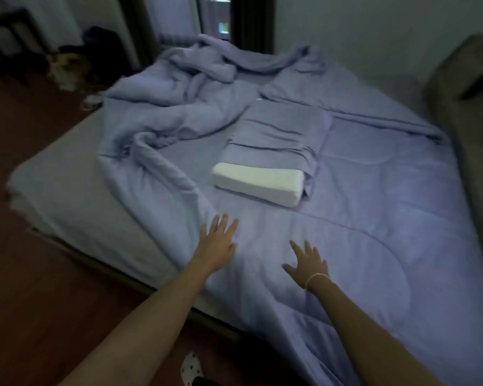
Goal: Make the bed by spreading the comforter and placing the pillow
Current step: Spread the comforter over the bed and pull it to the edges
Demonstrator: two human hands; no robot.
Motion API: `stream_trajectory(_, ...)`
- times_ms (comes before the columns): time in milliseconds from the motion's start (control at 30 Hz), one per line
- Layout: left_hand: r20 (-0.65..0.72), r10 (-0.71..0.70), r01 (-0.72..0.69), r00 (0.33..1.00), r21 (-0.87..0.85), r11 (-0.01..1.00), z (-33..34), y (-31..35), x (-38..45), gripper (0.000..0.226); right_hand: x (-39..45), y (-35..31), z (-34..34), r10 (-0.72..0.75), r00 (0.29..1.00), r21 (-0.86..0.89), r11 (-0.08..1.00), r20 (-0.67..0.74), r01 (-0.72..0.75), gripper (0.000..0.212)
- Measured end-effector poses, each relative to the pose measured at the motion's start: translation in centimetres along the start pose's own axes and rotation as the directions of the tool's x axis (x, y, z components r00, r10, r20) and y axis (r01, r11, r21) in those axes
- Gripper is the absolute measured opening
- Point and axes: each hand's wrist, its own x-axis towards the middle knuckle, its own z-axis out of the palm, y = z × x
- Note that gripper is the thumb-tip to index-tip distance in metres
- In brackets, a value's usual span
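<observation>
A lilac comforter (374,213) covers most of the bed, flat on the right and bunched into folds (162,112) at the far left. In the middle lies a pillow (273,140) half in a lilac case, its white foam end (257,183) sticking out toward me. My left hand (216,243) lies flat with straight fingers on the comforter near its left edge. My right hand (308,263), with a thin band at the wrist, is spread flat on the comforter beside it. Both hands are short of the pillow.
The bare mattress (76,185) shows along the left side. Wooden floor (25,274) runs left of the bed, with dark bags (76,59) by the far wall. A headboard (463,112) borders the right side. A spotted slipper (191,367) is at my feet.
</observation>
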Motion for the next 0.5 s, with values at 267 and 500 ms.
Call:
stream_trajectory(267,-0.124,-0.207,0.203,0.97,-0.047,0.978,-4.8,-20.0,-2.5,0.055,6.0,-21.9,0.4,-0.234,0.972,-0.039,0.972,-0.033,0.232,0.071)
stream_trajectory(500,-0.157,-0.331,0.305,0.931,-0.165,0.938,-6.1,-31.4,-6.3,0.053,8.2,-34.2,3.0,-0.335,0.942,-0.137,0.934,-0.027,0.329,0.072)
